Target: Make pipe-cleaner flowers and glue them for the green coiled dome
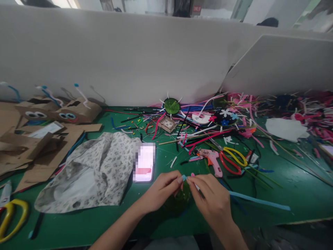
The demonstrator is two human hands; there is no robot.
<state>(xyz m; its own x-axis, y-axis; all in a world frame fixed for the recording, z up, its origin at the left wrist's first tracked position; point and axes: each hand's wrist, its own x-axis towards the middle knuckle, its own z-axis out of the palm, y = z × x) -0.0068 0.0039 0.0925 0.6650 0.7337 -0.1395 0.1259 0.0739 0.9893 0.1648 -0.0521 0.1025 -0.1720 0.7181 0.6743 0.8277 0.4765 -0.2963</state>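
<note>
My left hand [166,189] pinches the small curled end of a light blue pipe cleaner [260,200] between thumb and forefinger. Right beside it, the fingers of my right hand [212,196] are closed on the same pipe cleaner, whose long straight tail sticks out to the right past that hand. A small pink tip [192,174] shows just above my right fingertips; what it belongs to is hidden. Under both hands is a shiny green rounded piece [182,198], partly covered by the fingers. A pink glue gun [213,160] lies just beyond my right hand.
Left of my hands lie a lit phone [145,163], a patterned cloth [104,173] and yellow-handled scissors [15,218]. Cardboard figures with eyes [75,111] stand farther left. Red-and-yellow-handled scissors [235,159] and heaped pipe cleaners [192,132] lie ahead, before a pale partition [117,59].
</note>
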